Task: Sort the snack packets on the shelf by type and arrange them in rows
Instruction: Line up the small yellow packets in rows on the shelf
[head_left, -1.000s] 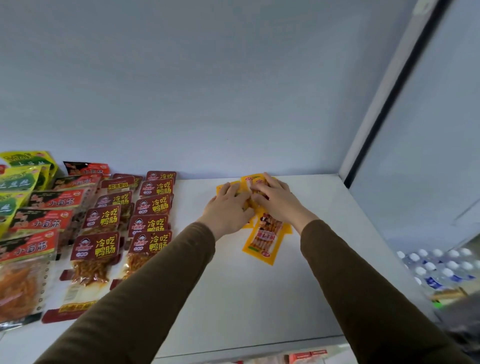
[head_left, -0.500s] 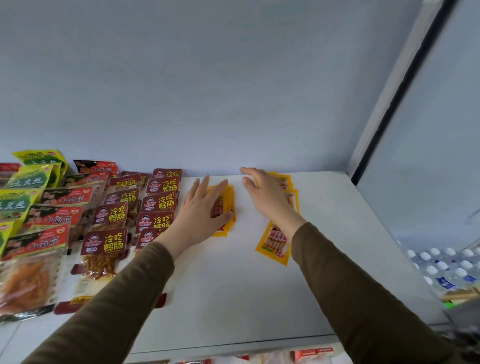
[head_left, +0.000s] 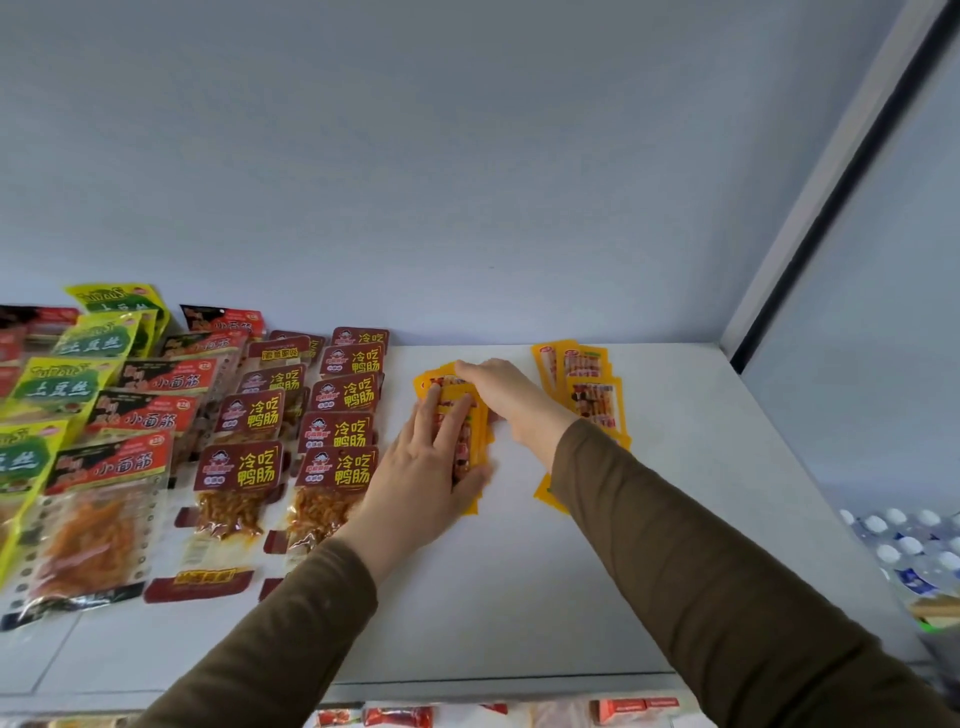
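On the white shelf (head_left: 519, 597), a small stack of yellow snack packets (head_left: 470, 441) lies just right of the dark red packet rows (head_left: 337, 395). My left hand (head_left: 426, 467) lies flat on this stack, fingers spread over it. My right hand (head_left: 511, 397) touches the stack's far end with its fingertips. A second group of yellow packets (head_left: 589, 387) lies overlapped in a line to the right, partly hidden behind my right forearm.
Red-and-black packets (head_left: 140, 415) and green-yellow packets (head_left: 57, 384) fill the shelf's left side in rows. The back wall stands close behind. A shelf upright (head_left: 810, 218) bounds the right. Water bottles (head_left: 909, 545) sit below right; more packets (head_left: 400, 717) show on the shelf underneath.
My hands split the yellow packets: my left slid one batch leftward next to the dark red rows, and my right hand moved over from the right group onto that batch.
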